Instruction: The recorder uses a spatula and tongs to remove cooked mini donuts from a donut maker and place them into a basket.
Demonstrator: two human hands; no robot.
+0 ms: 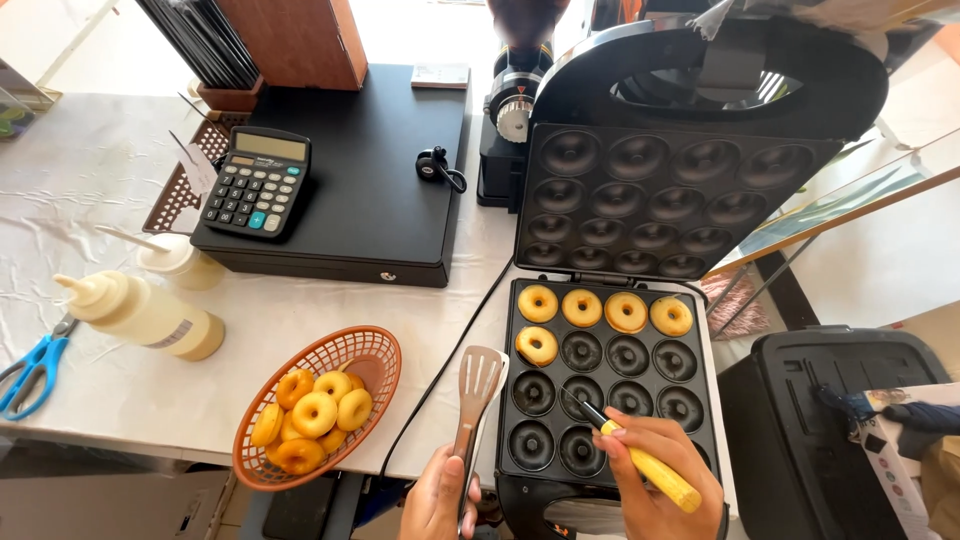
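Observation:
An open black mini-donut maker (705,380) sits on the table with its lid (660,195) raised. Several golden mini donuts (582,307) lie in its far moulds, and the nearer moulds are empty. My left hand (437,497) grips the handle of a slotted metal spatula (479,381), whose blade rests at the maker's left edge. My right hand (655,480) holds a yellow-handled tool (650,467) with its dark tip over an empty mould in the near rows.
An orange basket (378,367) with several donuts (314,413) stands left of the maker. Squeeze bottles (148,314), blue scissors (30,372), a calculator (256,181) on a black cash drawer (385,150), and a black bin (815,430) at right surround it. A black cord (440,370) runs across the table.

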